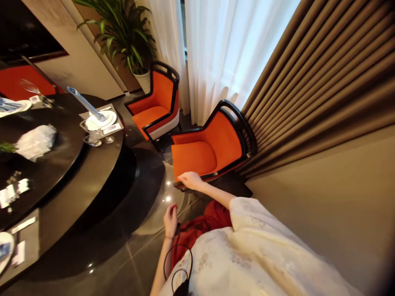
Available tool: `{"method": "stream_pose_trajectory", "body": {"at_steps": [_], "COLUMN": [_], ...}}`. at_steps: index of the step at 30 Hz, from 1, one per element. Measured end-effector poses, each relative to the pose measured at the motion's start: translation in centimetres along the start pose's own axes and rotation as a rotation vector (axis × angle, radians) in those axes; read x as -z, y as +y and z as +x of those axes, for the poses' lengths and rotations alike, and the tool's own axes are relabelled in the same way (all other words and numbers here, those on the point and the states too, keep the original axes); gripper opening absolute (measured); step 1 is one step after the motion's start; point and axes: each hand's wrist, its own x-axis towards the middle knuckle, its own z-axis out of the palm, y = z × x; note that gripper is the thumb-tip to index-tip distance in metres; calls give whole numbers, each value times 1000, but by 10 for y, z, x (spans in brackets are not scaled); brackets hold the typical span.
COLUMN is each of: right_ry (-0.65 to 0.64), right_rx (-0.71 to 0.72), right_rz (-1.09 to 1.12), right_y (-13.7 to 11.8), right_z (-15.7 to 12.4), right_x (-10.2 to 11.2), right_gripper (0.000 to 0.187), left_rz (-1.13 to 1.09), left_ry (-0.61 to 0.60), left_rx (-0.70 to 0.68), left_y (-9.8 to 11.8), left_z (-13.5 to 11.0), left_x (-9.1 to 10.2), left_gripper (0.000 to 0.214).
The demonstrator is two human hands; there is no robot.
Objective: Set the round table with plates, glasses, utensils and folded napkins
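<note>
"Right hand [190, 180]?"
"Open, resting on the front edge of an orange armchair [197, 148]."
"Left hand [170, 221]?"
"Loosely curled, empty, above the tiled floor [135, 263]. A round black worktop [77, 197] stands nearby, clear of the chair."

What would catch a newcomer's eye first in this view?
The vivid orange armchair with its black frame stands out most, just below the white sheer curtains, with the person's right hand on its front edge. A matching chair sits beyond it, and a dark round dining table set with glasses fills the left side.
</note>
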Motion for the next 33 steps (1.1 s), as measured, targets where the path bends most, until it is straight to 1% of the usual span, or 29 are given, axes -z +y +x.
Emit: {"method": "stream_pose_trajectory", "body": {"at_steps": [1, 2, 3, 5, 6, 7, 8, 9, 10, 11, 12, 13, 14, 16, 18, 20, 22, 23, 24, 25, 26, 27, 28, 30, 31, 32, 33], "right_ry": [113, 235, 374, 609, 689, 744, 789, 821, 839, 849, 846, 828, 801, 738, 667, 589, 511, 474, 430, 373, 301, 222, 144, 11, -36, -76, -114], "right_rx": [-4, -15, -49, -145, -204, -259, -308, -348, -375, -388, -389, -377, -357, -320, -306, -272, -191, -150, -117, -95, -73, -43, 1, 125, 195, 260, 319], "right_rz": [17, 29, 26, -38, -80, -109, -120, -122, -109, -86, -57, -23, 15, 90, 121, 72, -65, -151, -241, -329, -418, -508, -594, -735, -776, -797, -800], "right_y": [33, 69, 105, 173, 203, 230, 254, 274, 289, 301, 310, 316, 319, 318, 311, 300, 289, 285, 281, 277, 275, 274, 272, 269, 265, 260, 253], "right_z": [-15, -30, -46, -74, -87, -99, -109, -117, -124, -128, -130, -130, -128, -118, -103, -87, -73, -68, -65, -63, -62, -63, -65, -71, -75, -79, -82], "right_x": [48, 99, 150, 244, 283, 316, 341, 359, 371, 377, 379, 378, 373, 360, 348, 340, 341, 343, 345, 348, 350, 350, 349, 341, 334, 324, 313], "right_gripper": [35, 36, 38, 40, 41, 41, 43, 43, 44, 45, 46, 46, 47, 48, 48, 46, 44, 43, 43, 44, 48, 54, 62, 73, 75, 74, 73], "left_rz": [-6, -1, 12, 81, 131, 201, 298, 415, 526, 605, 648, 655, 640, 612, 631, 652, 647, 643, 634, 619, 599, 563, 517, 407, 341, 261, 168], "left_ry": [-71, -152, -230, -402, -470, -531, -602, -638, -604, -592, -601, -635, -689, -781, -783, -767, -764, -762, -765, -768, -764, -767, -737, -671, -590, -438, -176], "left_rx": [-116, -230, -344, -561, -624, -646, -631, -569, -474, -365, -259, -179, -131, -110, -122, -134, -172, -188, -197, -192, -169, -143, -109, -30, 31, 114, 198], "left_y": [32, 67, 102, 172, 203, 232, 255, 274, 287, 294, 297, 296, 293, 284, 277, 273, 265, 258, 249, 236, 221, 203, 183, 143, 124, 107, 92], "left_z": [24, 43, 57, 71, 72, 72, 71, 71, 73, 76, 80, 84, 88, 91, 88, 83, 74, 67, 59, 50, 38, 26, 12, -17, -30, -42, -52], "left_x": [-45, -94, -146, -255, -308, -358, -401, -437, -466, -485, -498, -504, -505, -502, -498, -492, -476, -463, -445, -422, -394, -363, -328, -250, -209, -168, -129], "left_gripper": [43, 39, 36, 35, 37, 44, 56, 66, 70, 72, 69, 64, 60, 57, 61, 65, 61, 57, 51, 45, 39, 35, 33, 33, 35, 36, 37]}}
